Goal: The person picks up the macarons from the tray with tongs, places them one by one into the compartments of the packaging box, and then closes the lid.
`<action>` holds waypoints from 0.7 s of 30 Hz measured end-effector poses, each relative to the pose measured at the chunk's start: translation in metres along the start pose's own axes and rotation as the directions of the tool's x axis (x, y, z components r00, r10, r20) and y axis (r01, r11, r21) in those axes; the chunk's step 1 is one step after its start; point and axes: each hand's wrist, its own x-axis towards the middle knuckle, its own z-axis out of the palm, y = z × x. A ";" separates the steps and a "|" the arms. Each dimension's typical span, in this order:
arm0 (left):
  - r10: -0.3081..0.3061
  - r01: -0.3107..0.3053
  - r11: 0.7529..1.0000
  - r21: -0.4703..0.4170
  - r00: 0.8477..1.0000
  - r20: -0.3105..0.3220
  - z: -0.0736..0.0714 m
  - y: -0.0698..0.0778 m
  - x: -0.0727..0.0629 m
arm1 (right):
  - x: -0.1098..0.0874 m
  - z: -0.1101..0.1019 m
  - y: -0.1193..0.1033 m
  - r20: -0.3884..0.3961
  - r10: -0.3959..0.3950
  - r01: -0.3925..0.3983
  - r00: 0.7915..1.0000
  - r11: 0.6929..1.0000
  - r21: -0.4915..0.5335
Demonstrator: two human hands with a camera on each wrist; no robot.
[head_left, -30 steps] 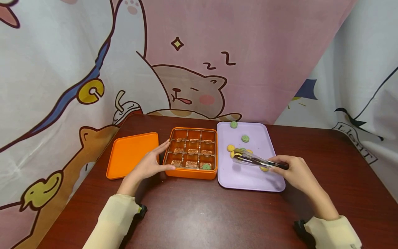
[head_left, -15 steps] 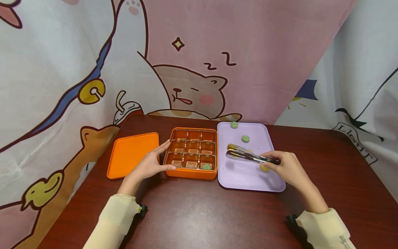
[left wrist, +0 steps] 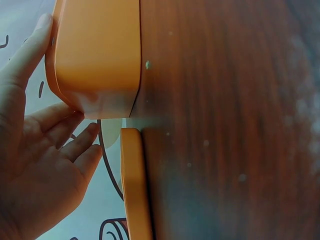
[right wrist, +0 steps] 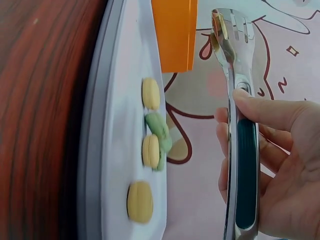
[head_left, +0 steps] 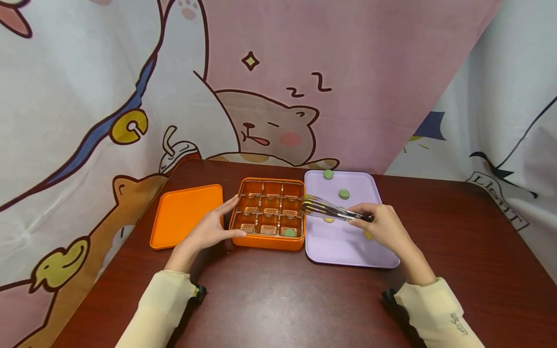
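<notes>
My right hand [head_left: 383, 224] grips metal tongs [head_left: 332, 210] with dark handle panels. Their tips are over the right rim of an orange box [head_left: 267, 242], and a yellow piece, seemingly a macaron [right wrist: 221, 26], shows between them in the right wrist view. Clear dividers split the box into several compartments; a green macaron [head_left: 289, 233] lies in the front right one. My left hand [head_left: 211, 229] rests on the box's left side, thumb at the front wall and fingers spread. Beside the box, a lilac tray [head_left: 344, 253] holds yellow macarons [right wrist: 150, 94] and green macarons [head_left: 344, 194].
An orange lid [head_left: 184, 215] lies flat on the dark wooden table [head_left: 270, 295], left of the box. Behind the table hangs a cartoon-printed cloth [head_left: 270, 125]. Box and tray stand side by side, nearly touching.
My right hand has carried the tongs leftward from above the tray's macarons to the box's right rim, and a yellow macaron has left the tray. The left hand stays at the box.
</notes>
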 end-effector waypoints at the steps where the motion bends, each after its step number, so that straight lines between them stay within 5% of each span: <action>1: -0.004 0.004 1.000 -0.002 1.000 0.000 0.000 0.000 0.000 | 0.001 0.002 -0.001 0.005 0.004 -0.004 1.000 1.000 0.004; 21: 0.005 -0.005 1.000 0.013 1.000 -0.009 0.001 0.000 0.000 | 0.015 0.023 -0.009 0.038 0.037 -0.036 0.999 0.999 -0.014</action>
